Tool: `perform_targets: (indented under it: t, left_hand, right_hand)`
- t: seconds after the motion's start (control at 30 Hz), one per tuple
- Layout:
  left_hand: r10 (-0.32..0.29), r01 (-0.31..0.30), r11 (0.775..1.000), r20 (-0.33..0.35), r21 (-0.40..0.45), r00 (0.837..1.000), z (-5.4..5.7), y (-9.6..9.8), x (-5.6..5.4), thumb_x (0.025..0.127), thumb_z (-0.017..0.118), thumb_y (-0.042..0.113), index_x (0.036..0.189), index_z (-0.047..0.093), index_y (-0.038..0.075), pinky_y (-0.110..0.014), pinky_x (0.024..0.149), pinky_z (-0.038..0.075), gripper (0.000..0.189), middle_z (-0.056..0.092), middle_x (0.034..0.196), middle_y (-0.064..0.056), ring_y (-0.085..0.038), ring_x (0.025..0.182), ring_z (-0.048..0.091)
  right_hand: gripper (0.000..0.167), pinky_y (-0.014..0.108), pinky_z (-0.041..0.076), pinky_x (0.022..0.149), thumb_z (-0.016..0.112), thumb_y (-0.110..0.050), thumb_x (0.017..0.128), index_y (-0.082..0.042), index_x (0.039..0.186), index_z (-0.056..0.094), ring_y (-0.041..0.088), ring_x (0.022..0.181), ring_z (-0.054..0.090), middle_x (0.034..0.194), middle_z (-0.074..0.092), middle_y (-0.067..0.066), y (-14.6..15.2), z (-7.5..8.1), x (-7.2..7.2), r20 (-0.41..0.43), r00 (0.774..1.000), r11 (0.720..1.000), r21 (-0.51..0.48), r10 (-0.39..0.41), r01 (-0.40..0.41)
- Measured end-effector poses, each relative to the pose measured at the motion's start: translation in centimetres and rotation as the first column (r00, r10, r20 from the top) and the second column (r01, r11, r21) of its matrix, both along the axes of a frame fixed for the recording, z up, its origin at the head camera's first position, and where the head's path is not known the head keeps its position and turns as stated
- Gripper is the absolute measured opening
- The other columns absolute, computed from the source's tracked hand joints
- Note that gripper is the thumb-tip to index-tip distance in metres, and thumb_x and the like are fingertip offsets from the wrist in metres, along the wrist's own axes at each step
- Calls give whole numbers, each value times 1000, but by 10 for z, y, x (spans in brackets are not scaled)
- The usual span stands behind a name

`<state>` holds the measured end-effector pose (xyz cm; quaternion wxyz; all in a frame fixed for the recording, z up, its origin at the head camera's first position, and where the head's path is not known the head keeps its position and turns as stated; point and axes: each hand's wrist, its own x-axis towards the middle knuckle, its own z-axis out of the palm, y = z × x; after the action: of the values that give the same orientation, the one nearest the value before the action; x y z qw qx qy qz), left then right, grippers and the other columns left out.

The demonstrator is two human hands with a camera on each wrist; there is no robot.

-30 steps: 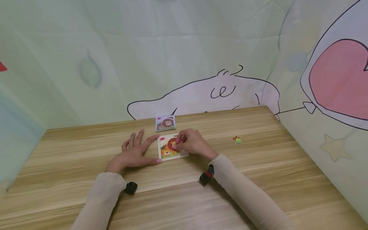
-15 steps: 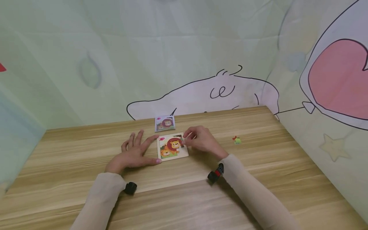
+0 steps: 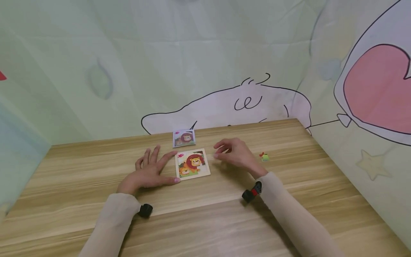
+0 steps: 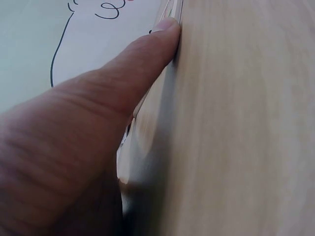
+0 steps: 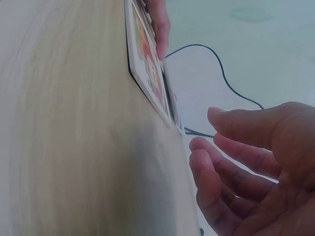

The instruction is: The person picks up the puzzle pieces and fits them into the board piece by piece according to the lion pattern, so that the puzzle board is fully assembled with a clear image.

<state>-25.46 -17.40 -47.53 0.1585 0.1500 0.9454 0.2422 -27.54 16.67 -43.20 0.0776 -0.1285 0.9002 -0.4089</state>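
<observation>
A square jigsaw puzzle (image 3: 192, 165) with a lion picture and a pale wooden frame lies flat on the table; a bare pale patch shows at its lower right. My left hand (image 3: 150, 172) rests at its left side, index finger and thumb against the frame. In the left wrist view the thumb (image 4: 142, 56) touches the frame's edge. To the right of the puzzle hovers my right hand (image 3: 237, 155), apart from it. The right wrist view shows this hand (image 5: 256, 167) with loosely bent fingers and nothing between them and the thumb. Further right lies a small green-and-red puzzle piece (image 3: 264, 156).
Behind the puzzle lies a card (image 3: 184, 138) with the same lion picture, near the back edge of the wooden table (image 3: 199, 214). A printed cloth backdrop (image 3: 192, 71) hangs behind the table and along its right side.
My right hand has drawn away from the puzzle to the right, its fingers leaving the picture's right part. A dark piece now shows at the upper right corner. The left hand has stayed put.
</observation>
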Motion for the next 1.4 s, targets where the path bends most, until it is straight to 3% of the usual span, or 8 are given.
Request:
perform_targets:
  t: [0.8,1.4]
  left_hand:
    - [1,-1,1000,-5,-9,1000,2,1,1,84,70,83,170,18,44,-80,121,-8,108,-17,179,-25,-56,162,-25]
    - [5,-5,1000,1,-7,1000,1,1,1,84,71,82,170,18,43,-80,121,-8,108,-18,179,-25,-56,162,-25]
  right_hand:
    - [37,29,54,85,80,-24,98,-7,131,74,27,103,73,121,80,12,51,11,-1,-26,997,997,12,-71,71]
    - [36,27,57,77,79,-18,98,-1,130,73,25,97,76,119,79,19,99,13,3,-45,992,993,13,-117,118]
